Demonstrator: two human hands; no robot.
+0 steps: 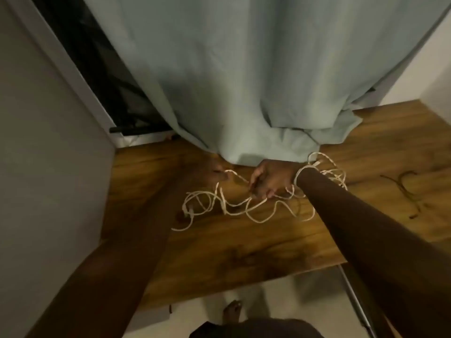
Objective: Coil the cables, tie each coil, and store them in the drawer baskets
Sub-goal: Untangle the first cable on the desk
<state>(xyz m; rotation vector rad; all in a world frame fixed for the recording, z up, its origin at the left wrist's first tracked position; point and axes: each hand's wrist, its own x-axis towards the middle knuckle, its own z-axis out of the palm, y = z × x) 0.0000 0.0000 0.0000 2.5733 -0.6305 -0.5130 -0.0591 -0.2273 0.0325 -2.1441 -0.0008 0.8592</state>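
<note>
A long white cable lies in loose tangled loops across the wooden table. My left hand pinches one strand of it near the table's far edge. My right hand grips the same strand a short way to the right, fingers curled around it. More white loops bunch behind my right wrist. A dark cable lies loose on the table at the right. No drawer baskets are in view.
A pale blue-grey curtain hangs down to the table's far edge. A grey wall borders the table's left side. Below the table's near edge are a light floor and a bare foot.
</note>
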